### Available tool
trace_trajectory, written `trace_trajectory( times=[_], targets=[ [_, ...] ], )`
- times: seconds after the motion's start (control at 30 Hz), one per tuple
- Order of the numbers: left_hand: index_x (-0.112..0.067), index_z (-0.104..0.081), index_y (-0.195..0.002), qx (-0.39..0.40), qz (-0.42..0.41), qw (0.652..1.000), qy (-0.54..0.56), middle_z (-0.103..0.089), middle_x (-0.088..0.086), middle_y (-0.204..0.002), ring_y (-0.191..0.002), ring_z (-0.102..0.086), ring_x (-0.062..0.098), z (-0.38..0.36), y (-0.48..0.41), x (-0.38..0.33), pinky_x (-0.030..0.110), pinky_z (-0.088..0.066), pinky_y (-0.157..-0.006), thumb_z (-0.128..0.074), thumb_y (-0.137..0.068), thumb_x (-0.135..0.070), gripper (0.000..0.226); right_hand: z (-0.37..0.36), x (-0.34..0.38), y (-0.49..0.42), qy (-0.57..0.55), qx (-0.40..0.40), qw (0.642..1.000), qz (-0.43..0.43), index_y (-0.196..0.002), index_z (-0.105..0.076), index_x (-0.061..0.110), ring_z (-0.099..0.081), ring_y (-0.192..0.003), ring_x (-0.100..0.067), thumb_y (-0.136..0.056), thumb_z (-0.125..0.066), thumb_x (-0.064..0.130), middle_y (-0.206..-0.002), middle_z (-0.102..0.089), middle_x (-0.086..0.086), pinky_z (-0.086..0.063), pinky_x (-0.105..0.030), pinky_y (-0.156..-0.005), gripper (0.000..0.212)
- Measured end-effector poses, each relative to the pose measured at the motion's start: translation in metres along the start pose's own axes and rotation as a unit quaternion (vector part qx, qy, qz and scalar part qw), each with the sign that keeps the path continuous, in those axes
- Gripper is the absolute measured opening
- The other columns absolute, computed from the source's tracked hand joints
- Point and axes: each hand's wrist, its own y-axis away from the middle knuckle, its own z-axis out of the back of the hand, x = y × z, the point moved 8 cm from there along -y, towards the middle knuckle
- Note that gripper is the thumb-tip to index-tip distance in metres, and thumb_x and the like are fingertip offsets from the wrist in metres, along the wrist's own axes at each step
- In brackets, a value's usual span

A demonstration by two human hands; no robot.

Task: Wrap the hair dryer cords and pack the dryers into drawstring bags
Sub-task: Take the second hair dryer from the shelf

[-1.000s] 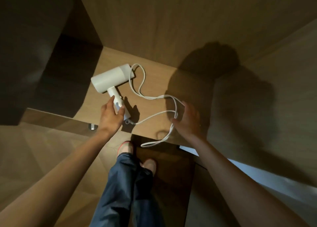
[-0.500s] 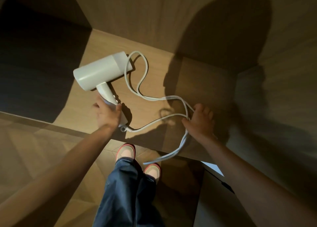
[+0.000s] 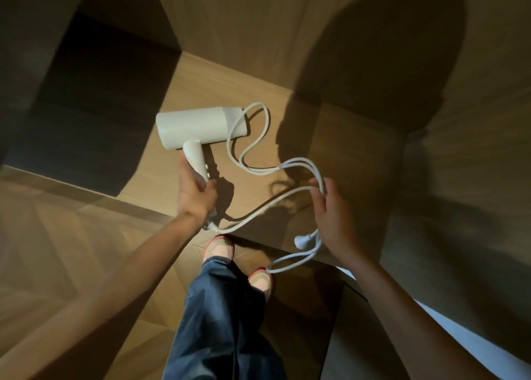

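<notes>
A white hair dryer is lifted above a wooden shelf surface, barrel pointing left. My left hand grips its handle from below. The white cord loops from the handle's base out to the right. My right hand holds a bundle of cord strands, fingers curled round them. The plug dangles just below that hand, and a cord loop hangs lower over the shelf's front edge. No drawstring bag is in view.
Wooden walls enclose the shelf at the back and right. A dark recess lies to the left. Below are a wood floor, my legs in blue trousers and shoes. A dark cabinet top sits at the lower right.
The dryer has come up off the shelf in my left hand. My right hand has gathered more cord and lifted it, so the plug now hangs free below it.
</notes>
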Motion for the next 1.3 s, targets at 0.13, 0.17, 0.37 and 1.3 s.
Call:
trace_trajectory(
  times=[0.13,0.17,0.37,1.3],
  targets=[
    [-0.028,-0.016,-0.149,0.005,-0.010,1.000,0.025,-0.045,0.005,-0.120,-0.109,-0.046,0.020,0.012,0.031,-0.010,0.039,-0.052,-0.083,-0.052,-0.094,0.001,0.071,0.024,0.041,0.022,-0.053,-0.005,0.998,0.012,-0.119,-0.057,0.016,-0.052,-0.055,0.010,-0.102,-0.043,0.029,-0.073,-0.051,0.010,-0.037,-0.008,-0.046,0.025],
    [-0.028,-0.015,-0.150,0.011,-0.007,0.999,0.036,-0.046,0.006,-0.124,-0.114,-0.047,0.022,0.016,0.041,-0.013,0.046,-0.048,-0.095,-0.052,-0.094,0.000,0.073,0.031,0.052,0.029,-0.059,-0.003,0.998,0.018,-0.118,-0.057,0.016,-0.051,-0.053,0.009,-0.102,-0.044,0.028,-0.069,-0.050,0.010,-0.036,-0.008,-0.045,0.025],
    [-0.025,-0.007,-0.153,0.048,-0.048,0.996,0.060,-0.032,0.002,-0.148,-0.130,-0.033,0.016,0.042,0.102,-0.065,0.038,-0.034,-0.108,-0.052,-0.094,0.002,0.079,0.078,0.118,0.074,-0.048,-0.045,0.995,0.081,-0.118,-0.061,0.011,-0.051,-0.054,0.004,-0.100,-0.047,0.026,-0.067,-0.047,0.012,-0.035,-0.009,-0.045,0.027],
    [-0.024,-0.008,-0.154,0.092,-0.281,0.955,-0.003,-0.020,-0.020,-0.143,-0.123,-0.024,-0.017,0.223,0.411,-0.097,-0.006,-0.019,-0.089,-0.055,-0.093,-0.002,0.080,0.115,0.250,0.383,-0.007,-0.047,0.982,0.183,-0.127,-0.055,0.023,-0.053,-0.073,-0.006,-0.101,-0.047,0.031,-0.095,-0.061,0.004,-0.039,-0.013,-0.059,0.028]
  ],
)
